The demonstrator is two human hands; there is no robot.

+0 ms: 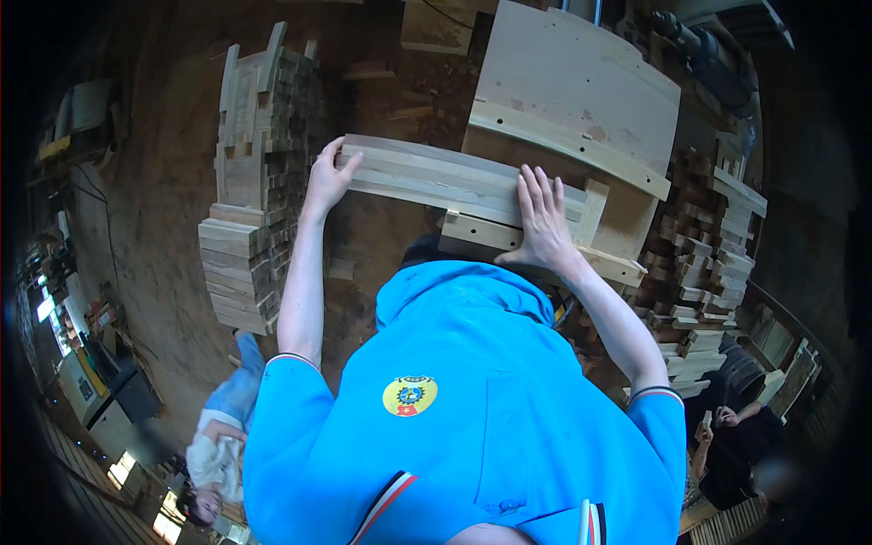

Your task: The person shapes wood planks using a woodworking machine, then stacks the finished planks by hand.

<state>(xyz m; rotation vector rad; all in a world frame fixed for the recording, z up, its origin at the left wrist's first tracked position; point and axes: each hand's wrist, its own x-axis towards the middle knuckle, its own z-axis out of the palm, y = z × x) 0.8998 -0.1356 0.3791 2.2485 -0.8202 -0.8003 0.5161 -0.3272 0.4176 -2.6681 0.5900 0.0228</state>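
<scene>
A row of several pale wooden strips (427, 174) lies side by side in front of me, reaching out past the left of a wooden jig. My left hand (332, 177) is closed around their left end, thumb on top. Flat across the strips toward their right end rests my right hand (545, 222), fingers stretched out and thumb apart. Beneath that hand is the jig's near wooden block (481, 230). A short wooden stop piece (594, 211) stands by the strips' right end. The undersides of the strips are hidden.
Beyond the strips is a large pale board (581, 77) with a wooden rail (568, 148). Stacked wood pieces stand left (238, 263) and right (718, 263). A dark motor-like machine (704, 59) sits at far right. One person (222, 418) is at lower left, another (740, 436) at lower right.
</scene>
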